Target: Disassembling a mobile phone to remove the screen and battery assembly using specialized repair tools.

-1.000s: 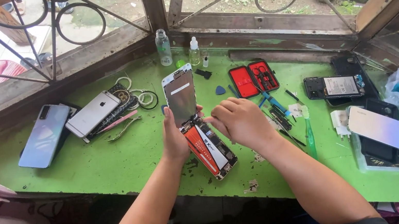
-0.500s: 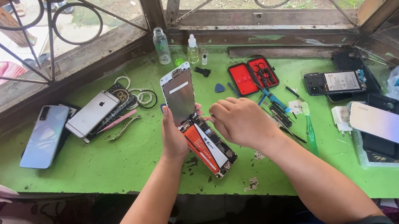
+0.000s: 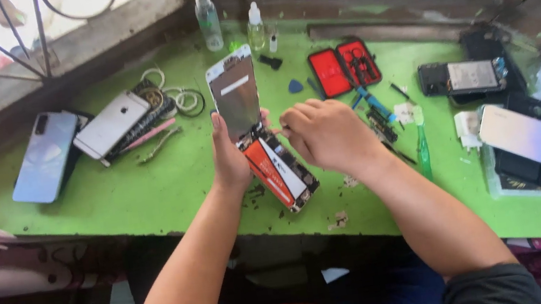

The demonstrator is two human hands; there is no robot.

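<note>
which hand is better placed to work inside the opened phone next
Probably the right hand: its fingertips sit at the hinge end of the opened phone body. The left hand is busy propping the lifted screen upright, so it is not free.

Green worktop carries: two phones at left, coiled cable, two small bottles, red tool case, opened phone near middle.
</note>
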